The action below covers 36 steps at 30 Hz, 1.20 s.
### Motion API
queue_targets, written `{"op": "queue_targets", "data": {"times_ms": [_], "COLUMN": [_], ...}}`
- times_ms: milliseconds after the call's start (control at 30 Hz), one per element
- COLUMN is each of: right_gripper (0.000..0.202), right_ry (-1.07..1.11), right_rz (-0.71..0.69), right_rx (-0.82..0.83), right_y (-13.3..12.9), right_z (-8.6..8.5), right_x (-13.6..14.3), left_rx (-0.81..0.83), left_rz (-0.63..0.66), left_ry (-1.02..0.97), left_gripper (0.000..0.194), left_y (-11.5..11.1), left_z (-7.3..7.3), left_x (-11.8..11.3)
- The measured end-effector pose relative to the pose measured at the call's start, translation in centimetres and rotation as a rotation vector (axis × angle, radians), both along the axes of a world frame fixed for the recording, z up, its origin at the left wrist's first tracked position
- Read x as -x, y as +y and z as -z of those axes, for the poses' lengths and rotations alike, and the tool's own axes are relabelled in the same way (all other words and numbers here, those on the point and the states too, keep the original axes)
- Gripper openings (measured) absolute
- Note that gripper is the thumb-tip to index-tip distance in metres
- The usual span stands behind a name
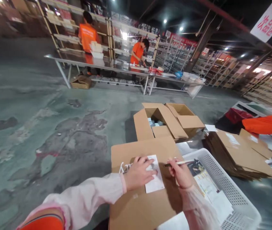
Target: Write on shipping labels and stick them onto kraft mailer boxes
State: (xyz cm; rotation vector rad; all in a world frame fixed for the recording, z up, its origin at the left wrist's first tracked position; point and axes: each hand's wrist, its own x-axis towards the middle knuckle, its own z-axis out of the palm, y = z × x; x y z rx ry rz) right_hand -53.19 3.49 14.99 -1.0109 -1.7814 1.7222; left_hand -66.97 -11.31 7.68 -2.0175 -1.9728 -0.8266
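Observation:
A closed cardboard box stands in front of me, with a small white paper slip lying on its top. My left hand rests flat on the slip, fingers spread, covering its left part. Just right of the slip, my right hand grips a pen. The pen's dark tip points left over the box, apart from the paper; whether it touches the cardboard I cannot tell. Near my right forearm, another white sheet lies at the box's front edge.
A white plastic basket with papers sits at the right. Beyond the box are open cartons, one holding small items. Flattened cardboard is stacked at right, near an orange sleeve. Two people in orange stand by a long table.

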Motion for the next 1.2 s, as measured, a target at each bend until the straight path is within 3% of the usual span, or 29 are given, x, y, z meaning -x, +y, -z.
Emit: {"op": "queue_targets", "data": {"times_ms": [167, 400, 800, 933, 1200], "right_gripper": [0.051, 0.047, 0.044, 0.046, 0.048], "right_ry": [-0.056, 0.065, -0.016, -0.020, -0.068], "right_rz": [0.126, 0.319, 0.325, 0.313, 0.078], "right_rx": [-0.099, -0.130, -0.156, -0.209, -0.649], "right_y": [-1.0, 1.6, 1.5, 0.5, -2.0], "right_z": [1.5, 3.0, 3.0, 3.0, 3.8], "right_x": [3.0, 1.9, 1.8, 1.9, 2.7], "left_rx": [-0.045, 0.014, 0.030, 0.022, 0.004], "left_rz": [0.014, 0.000, 0.007, 0.009, -0.004], "left_ry": [0.017, -0.020, -0.029, -0.028, -0.038], "left_gripper": [0.023, 0.026, 0.026, 0.026, 0.018], "left_y": [-0.1, 0.0, -0.2, -0.2, -0.1], "left_z": [-0.2, 0.2, -0.2, -0.3, -0.6], "left_x": [0.4, 0.6, 0.6, 0.6, 0.4]}}
